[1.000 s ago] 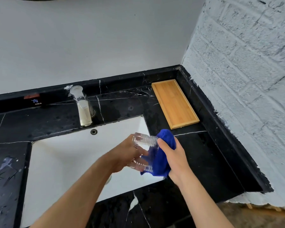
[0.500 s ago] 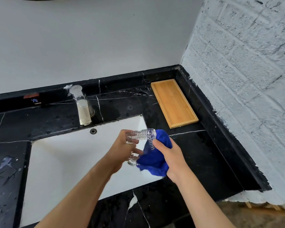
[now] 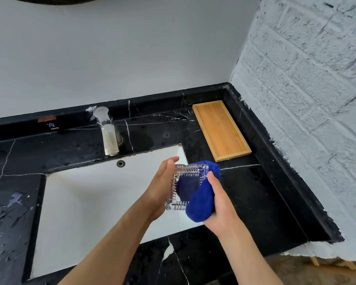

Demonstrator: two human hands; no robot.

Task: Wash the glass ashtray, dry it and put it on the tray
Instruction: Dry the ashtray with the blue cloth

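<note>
Above the white sink (image 3: 86,204), the glass ashtray (image 3: 184,187) is gripped on edge by the left hand (image 3: 161,191) while a blue cloth (image 3: 200,199) is pressed against it by the right hand (image 3: 222,208), the wooden tray (image 3: 221,130) lying apart on the tabletop (image 3: 261,202).

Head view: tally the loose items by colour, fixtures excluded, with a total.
Clear glass: 1, the glass ashtray, held on edge in the left hand.
Blue: 1, the blue cloth, pressed to the ashtray by the right hand.
Wood tone: 1, the bamboo tray, bare, on the black countertop.
Total: 3
</note>
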